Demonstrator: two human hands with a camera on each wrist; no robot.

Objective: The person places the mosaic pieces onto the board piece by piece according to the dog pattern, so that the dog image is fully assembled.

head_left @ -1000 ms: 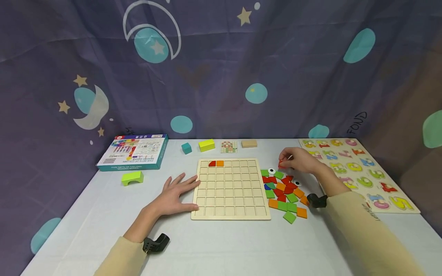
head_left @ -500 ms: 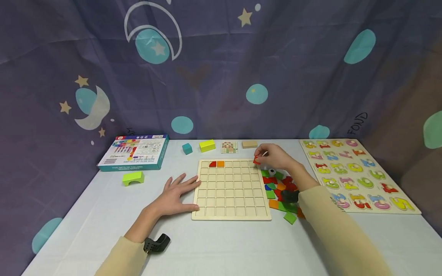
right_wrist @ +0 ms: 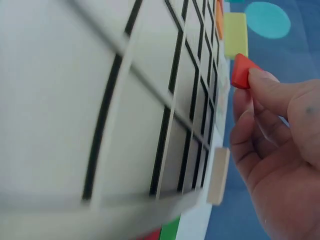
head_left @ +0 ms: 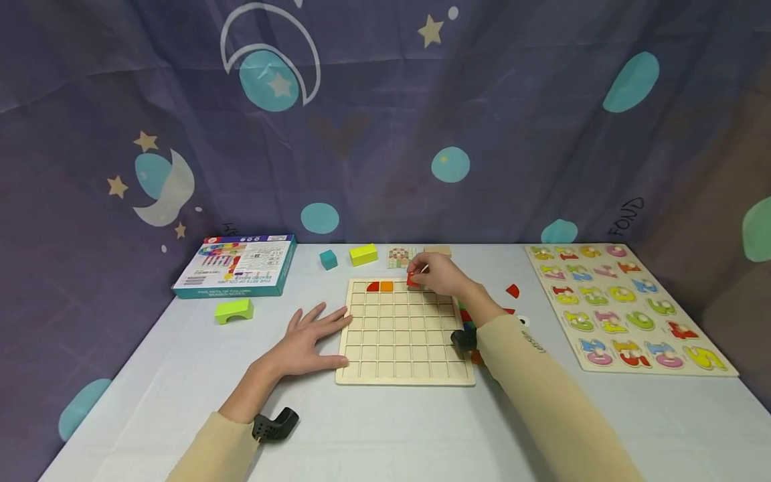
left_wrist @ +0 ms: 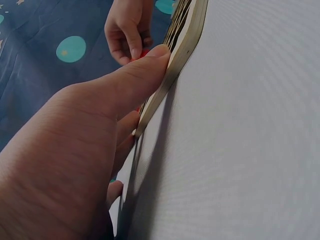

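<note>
A wooden grid board (head_left: pixel 403 335) lies flat on the table, with a red quarter-circle tile (head_left: pixel 373 286) and an orange square tile (head_left: pixel 387 286) side by side in its top row. My left hand (head_left: pixel 307 345) rests against the board's left edge, fingers spread, thumb and fingertips touching the rim in the left wrist view. Between thumb and index finger my right hand (head_left: pixel 442 274) pinches a red tile (right_wrist: pixel 242 71), held above the board's top row, right of the orange tile. In the head view its fingers partly cover this tile.
Loose tiles lie right of the board, mostly hidden under the right forearm; a red tile (head_left: pixel 512 291) shows. Behind the board stand a teal cube (head_left: pixel 328 260), a yellow block (head_left: pixel 364 254) and a pattern card (head_left: pixel 400 258). A number puzzle (head_left: pixel 626 308) lies right; a box (head_left: pixel 237 268) and green arch (head_left: pixel 233 310) left.
My right hand has carried the red tile leftward from beside the loose tiles to above the board's top row. My left hand has stayed at the board's edge.
</note>
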